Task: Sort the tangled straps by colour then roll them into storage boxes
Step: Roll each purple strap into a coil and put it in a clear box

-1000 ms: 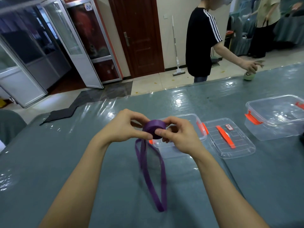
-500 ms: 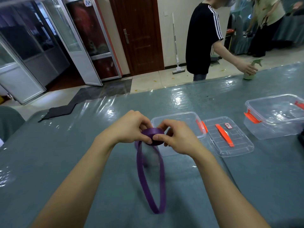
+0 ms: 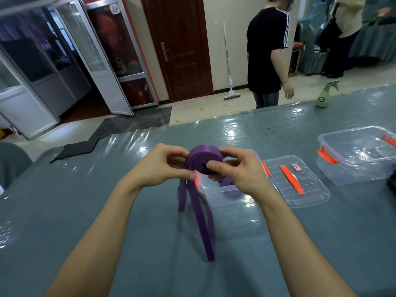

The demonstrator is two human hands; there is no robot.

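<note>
Head view: I'm seeing both hands working just above frame centre, over the grey-green table (image 3: 107,221). The left hand (image 3: 162,166) is pinching the purple strap roll (image 3: 203,159) from 9 o'clock, thumb and fingers curled on its edge. The right hand (image 3: 237,172) is gripping the same roll from 3 o'clock, thumb pressing on its coiled face. The roll is being held in the air, clear of the table. The loose strap tail (image 3: 203,224) is hanging from it toward 6 o'clock, its loop reaching the table. The open storage box (image 3: 216,198) is sitting at 5 o'clock of the roll, partly hidden by the right hand, something purple inside. Its lid (image 3: 300,185) is lying just at 3 o'clock of it. A second box (image 3: 360,155) is standing at 2 o'clock of the lid, and a spray bottle (image 3: 323,95) farther off at 1 o'clock.
</note>
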